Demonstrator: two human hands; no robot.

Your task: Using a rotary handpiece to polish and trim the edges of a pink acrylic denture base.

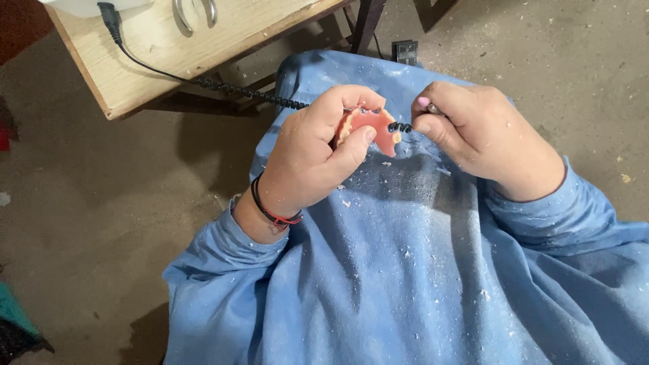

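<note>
Dusty floor (101, 223), wooden worktop (135, 61) behind. Left hand (314, 159) pinches pink denture (372, 125) over blue-gowned lap; right hand (483, 135) clenched around coiled-cord handpiece (400, 127) touching its edge. Risk: tool skids, nicks thumb or chips teeth; cord snags.

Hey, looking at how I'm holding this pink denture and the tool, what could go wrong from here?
The left hand pinches the pink denture with teeth by its edge, over a hard floor; a slip may drop and crack it. The thumb sits close to where the right hand holds the tool, so it might get nicked. The black coiled cable could snag.
</note>
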